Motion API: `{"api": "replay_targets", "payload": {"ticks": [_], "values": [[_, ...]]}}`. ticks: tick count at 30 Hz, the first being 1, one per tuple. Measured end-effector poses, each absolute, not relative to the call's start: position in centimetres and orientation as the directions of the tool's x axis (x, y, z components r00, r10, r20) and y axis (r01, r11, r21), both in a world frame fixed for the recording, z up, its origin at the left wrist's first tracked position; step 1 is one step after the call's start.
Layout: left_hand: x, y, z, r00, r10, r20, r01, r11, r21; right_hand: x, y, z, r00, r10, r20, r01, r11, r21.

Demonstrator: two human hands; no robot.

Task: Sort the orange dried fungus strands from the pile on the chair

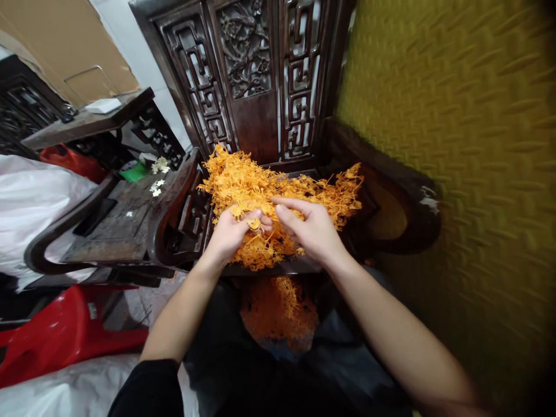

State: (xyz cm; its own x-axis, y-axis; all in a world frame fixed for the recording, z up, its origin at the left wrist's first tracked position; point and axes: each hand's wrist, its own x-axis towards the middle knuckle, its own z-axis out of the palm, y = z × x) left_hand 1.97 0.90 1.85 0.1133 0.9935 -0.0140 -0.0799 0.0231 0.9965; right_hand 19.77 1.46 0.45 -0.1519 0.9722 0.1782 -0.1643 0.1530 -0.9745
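A tangled heap of thin, branching orange pieces (269, 182), seemingly plastic, covers the seat of a carved dark wooden chair (256, 130) in front of me. Over the heap, my left hand (232, 231) is closed on some small orange pieces (254, 222), held between thumb and fingers. My right hand (313, 231) is just to the right, its thumb and index finger brought close together near the left fingertips. What those right fingers pinch, if anything, is too small to make out. More orange strands (284, 295) lie below the seat edge, between my legs.
A second wooden chair (108, 231) at the left bears small white flower-like pieces (156, 186) and a green item (134, 171). White sacks (39, 202) and a red plastic stool (65, 330) stand left. A yellow textured surface (456, 145) closes off the right side.
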Motion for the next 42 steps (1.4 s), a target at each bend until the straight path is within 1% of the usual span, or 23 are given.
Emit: {"api": "replay_targets", "payload": {"ticks": [2, 6, 8, 9, 11, 12, 15, 19, 21, 23, 28, 31, 33, 36, 40, 42], "values": [[2.4, 0.7, 1.8, 0.094, 0.995, 0.035, -0.048, -0.031, 0.998, 19.3, 1.3, 0.2, -0.120, 0.963, 0.240, -0.037, 0.237, -0.971], [2.7, 0.8, 1.6, 0.004, 0.999, 0.037, 0.006, -0.037, 0.999, 18.8, 1.3, -0.3, -0.074, 0.931, 0.357, 0.044, 0.360, -0.932], [2.4, 1.1, 1.4, -0.089, 0.993, 0.071, -0.022, -0.073, 0.997, 19.0, 1.4, -0.5, -0.016, 0.931, 0.365, 0.086, 0.365, -0.927], [2.2, 1.2, 1.4, -0.140, 0.985, 0.104, -0.044, -0.111, 0.993, 19.3, 1.5, -0.6, 0.022, 0.938, 0.346, 0.087, 0.343, -0.935], [1.6, 1.4, 1.4, -0.207, 0.965, 0.161, -0.081, -0.181, 0.980, 19.9, 1.9, -0.7, 0.079, 0.957, 0.281, 0.029, 0.279, -0.960], [1.4, 1.5, 1.4, -0.212, 0.963, 0.169, -0.089, -0.191, 0.977, 20.1, 2.0, -0.6, 0.086, 0.964, 0.250, -0.019, 0.253, -0.967], [1.1, 1.4, 1.3, -0.144, 0.983, 0.111, -0.075, -0.123, 0.990, 20.5, 2.3, -0.5, 0.030, 0.978, 0.207, -0.131, 0.209, -0.969], [1.3, 1.3, 1.0, -0.051, 0.998, 0.048, -0.071, -0.051, 0.996, 20.3, 2.1, -0.3, -0.025, 0.981, 0.193, -0.187, 0.185, -0.965], [1.4, 1.4, 1.0, -0.019, 0.999, 0.032, -0.129, -0.034, 0.991, 20.3, 2.0, -0.3, -0.045, 0.979, 0.198, -0.208, 0.185, -0.961], [1.6, 1.5, 1.3, -0.019, 1.000, 0.022, -0.238, -0.026, 0.971, 20.4, 2.1, -0.4, -0.050, 0.979, 0.200, -0.218, 0.185, -0.958], [2.2, 1.4, 2.7, -0.138, 0.990, -0.003, -0.554, -0.075, 0.829, 20.5, 2.3, -0.7, 0.063, 0.978, 0.200, -0.232, 0.209, -0.950], [2.6, 1.2, 3.3, -0.120, 0.992, -0.029, -0.616, -0.051, 0.786, 20.3, 2.2, -0.7, 0.046, 0.979, 0.200, -0.220, 0.205, -0.954], [2.8, 1.0, 3.6, -0.125, 0.992, -0.027, -0.590, -0.052, 0.806, 20.1, 2.1, -0.6, 0.020, 0.977, 0.213, -0.209, 0.212, -0.955], [2.9, 1.0, 3.8, -0.200, 0.980, 0.001, -0.500, -0.102, 0.860, 20.0, 2.0, -0.6, 0.038, 0.971, 0.238, -0.219, 0.240, -0.946], [2.5, 1.1, 3.9, -0.326, 0.941, 0.094, -0.340, -0.210, 0.917, 19.9, 2.1, -0.7, 0.065, 0.977, 0.203, -0.239, 0.213, -0.947], [2.5, 1.0, 3.6, -0.358, 0.922, 0.146, -0.279, -0.255, 0.926, 19.9, 2.1, -0.8, 0.058, 0.980, 0.188, -0.237, 0.196, -0.952]]}}
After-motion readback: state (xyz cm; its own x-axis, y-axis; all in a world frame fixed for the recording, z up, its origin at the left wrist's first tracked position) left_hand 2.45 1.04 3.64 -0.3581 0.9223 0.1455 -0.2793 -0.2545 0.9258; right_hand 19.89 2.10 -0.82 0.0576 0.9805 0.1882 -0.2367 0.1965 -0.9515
